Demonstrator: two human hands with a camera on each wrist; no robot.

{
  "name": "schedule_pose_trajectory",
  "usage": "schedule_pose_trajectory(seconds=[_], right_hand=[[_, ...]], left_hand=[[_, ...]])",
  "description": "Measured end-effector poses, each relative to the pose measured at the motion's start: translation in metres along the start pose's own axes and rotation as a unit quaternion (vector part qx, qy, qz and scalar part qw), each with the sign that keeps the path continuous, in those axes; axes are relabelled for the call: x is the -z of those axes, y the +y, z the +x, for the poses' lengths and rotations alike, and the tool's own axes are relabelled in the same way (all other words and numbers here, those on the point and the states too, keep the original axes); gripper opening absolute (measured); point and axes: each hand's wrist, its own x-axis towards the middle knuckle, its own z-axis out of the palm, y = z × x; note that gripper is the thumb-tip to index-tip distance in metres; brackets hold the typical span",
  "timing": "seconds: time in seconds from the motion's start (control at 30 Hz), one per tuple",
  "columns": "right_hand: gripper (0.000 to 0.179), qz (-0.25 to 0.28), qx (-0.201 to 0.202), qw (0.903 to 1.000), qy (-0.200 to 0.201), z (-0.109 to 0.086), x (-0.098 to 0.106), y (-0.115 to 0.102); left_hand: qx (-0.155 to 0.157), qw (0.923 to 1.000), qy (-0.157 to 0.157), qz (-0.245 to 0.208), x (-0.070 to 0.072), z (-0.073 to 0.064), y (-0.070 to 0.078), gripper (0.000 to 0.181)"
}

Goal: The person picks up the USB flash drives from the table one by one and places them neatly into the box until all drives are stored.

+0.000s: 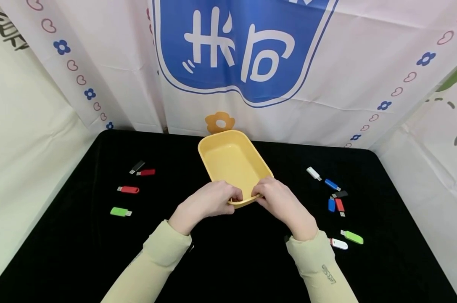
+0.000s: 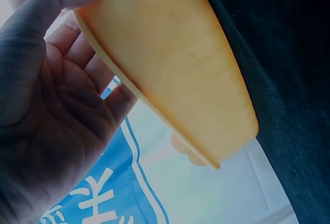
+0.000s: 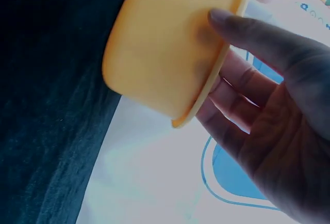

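A yellow rectangular tray (image 1: 232,162) with rounded corners and nothing inside stands in the middle of the black table. My left hand (image 1: 215,198) grips its near rim toward the left corner; the left wrist view shows the thumb on the outer wall (image 2: 165,53) and the fingers over the rim. At the near right corner my right hand (image 1: 279,200) pinches the rim the same way, its thumb (image 3: 221,16) against the outside. The right wrist view shows the tray's underside edge beside the black cloth.
Left of the tray lie a green USB stick (image 1: 120,211), two red ones and a black one. On the right are several more, including a white stick (image 1: 313,173), a blue stick (image 1: 332,184) and a green stick (image 1: 352,237). A printed white curtain (image 1: 326,113) hangs behind the table.
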Motion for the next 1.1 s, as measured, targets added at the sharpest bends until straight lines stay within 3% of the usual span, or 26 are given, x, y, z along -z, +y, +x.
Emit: schedule_pose_trajectory(seconds=[0.27,0.47,0.67,0.9,1.1], right_hand=[[0.012,0.015,0.007,0.9991,-0.039,-0.002,0.003,-0.005],[0.011,0.058,0.02,0.9966,-0.056,-0.002,0.006,-0.008],[0.008,0.094,0.019,0.9926,-0.075,-0.002,0.004,-0.009],[0.008,0.083,0.01,0.993,-0.084,-0.004,0.002,-0.006],[0.012,0.029,0.023,0.9966,-0.074,-0.007,-0.001,-0.002]], left_hand=[[-0.016,0.9995,0.002,0.028,0.002,-0.001,0.001,0.017],[-0.026,0.9983,0.019,0.048,0.005,-0.002,-0.001,0.021],[-0.023,0.9985,0.015,0.047,0.006,-0.003,-0.004,0.024],[-0.02,0.9986,0.014,0.047,0.009,-0.005,-0.004,0.025],[-0.01,0.999,0.01,0.041,0.013,-0.009,-0.004,0.024]])
